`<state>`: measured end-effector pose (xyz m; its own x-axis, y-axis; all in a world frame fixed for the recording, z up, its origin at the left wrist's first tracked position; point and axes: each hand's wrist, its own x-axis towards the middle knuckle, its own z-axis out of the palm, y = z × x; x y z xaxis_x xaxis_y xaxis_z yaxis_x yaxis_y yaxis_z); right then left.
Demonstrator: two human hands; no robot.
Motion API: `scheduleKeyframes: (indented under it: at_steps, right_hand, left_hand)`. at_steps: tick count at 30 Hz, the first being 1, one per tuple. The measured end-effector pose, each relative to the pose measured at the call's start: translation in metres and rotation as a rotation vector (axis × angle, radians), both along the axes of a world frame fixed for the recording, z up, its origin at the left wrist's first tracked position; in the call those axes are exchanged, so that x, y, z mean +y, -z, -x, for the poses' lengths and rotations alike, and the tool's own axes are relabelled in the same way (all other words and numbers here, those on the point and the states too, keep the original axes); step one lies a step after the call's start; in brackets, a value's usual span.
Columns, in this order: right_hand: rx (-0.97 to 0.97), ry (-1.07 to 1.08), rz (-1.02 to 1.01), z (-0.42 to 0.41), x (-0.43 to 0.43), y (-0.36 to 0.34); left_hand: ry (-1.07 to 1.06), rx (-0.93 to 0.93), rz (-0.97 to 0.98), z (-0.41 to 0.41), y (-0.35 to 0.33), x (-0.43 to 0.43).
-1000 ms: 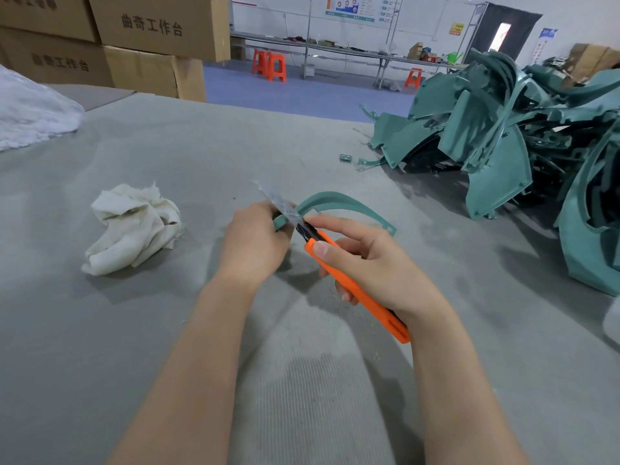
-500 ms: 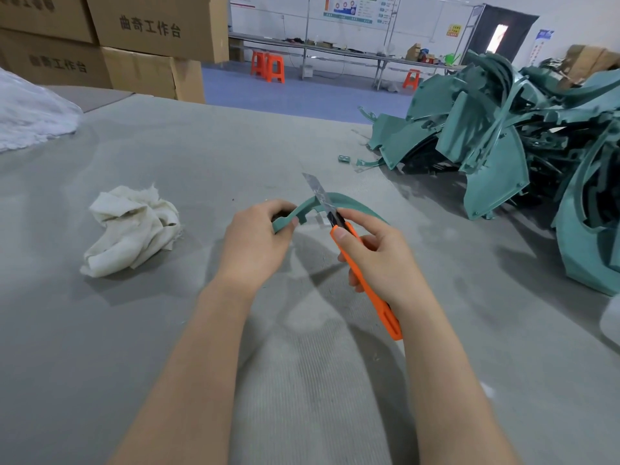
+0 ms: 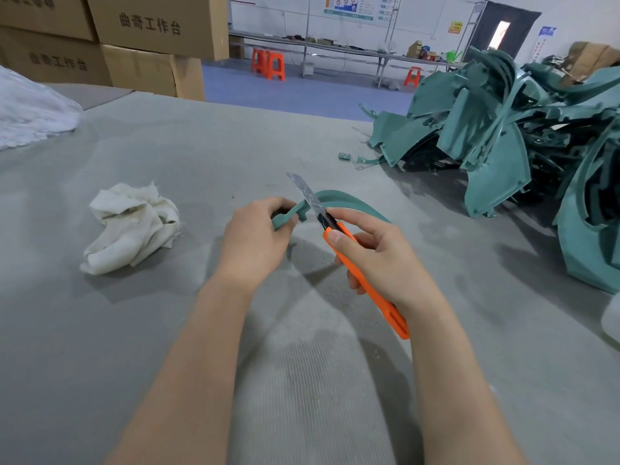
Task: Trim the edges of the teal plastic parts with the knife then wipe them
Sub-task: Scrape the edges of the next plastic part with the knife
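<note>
A curved teal plastic part [image 3: 349,204] is held above the grey table. My left hand [image 3: 255,239] grips its near left end between thumb and fingers. My right hand [image 3: 379,256] grips an orange utility knife [image 3: 365,280] by the handle, with thumb and forefinger near the blade. The extended blade [image 3: 305,194] lies against the part's upper edge, pointing up and to the left. A crumpled white cloth [image 3: 131,228] lies on the table to the left of my hands.
A large heap of teal plastic parts [image 3: 523,142] fills the right side of the grey table [image 3: 134,330]. Small teal scraps [image 3: 344,157] lie near it. Cardboard boxes [image 3: 134,45] stand at the back left, beside a white bag [image 3: 30,112].
The knife blade slid to the right along the part's edge from near my left hand, then a little back to the left. My left hand kept its grip on the part.
</note>
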<state>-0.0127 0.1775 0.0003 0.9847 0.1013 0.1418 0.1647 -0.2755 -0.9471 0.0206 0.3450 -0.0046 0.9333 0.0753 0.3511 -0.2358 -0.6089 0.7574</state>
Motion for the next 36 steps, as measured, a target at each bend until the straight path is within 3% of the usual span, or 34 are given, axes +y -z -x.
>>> scheduleKeyframes:
  at_steps: [13,18,23,27,36]
  right_hand:
    - [0.018,-0.240,-0.055,0.011,0.008,-0.012]
    - [0.051,-0.338,-0.043,0.014,0.010,-0.011]
    - [-0.016,-0.050,-0.166,0.004,0.004,-0.009]
    - [-0.027,0.288,-0.066,-0.011,-0.001,0.006]
    - [0.054,0.481,-0.154,-0.023,-0.023,0.017]
  left_hand:
    - [-0.037,0.074,-0.014,-0.002,-0.001,-0.001]
    - [0.053,0.074,0.115,-0.003,0.001,-0.001]
    - [-0.025,0.009,0.016,-0.004,0.002,0.000]
    - [-0.005,-0.014,0.026,-0.002,0.003,0.001]
    - [0.083,-0.047,0.055,0.002,0.003,0.001]
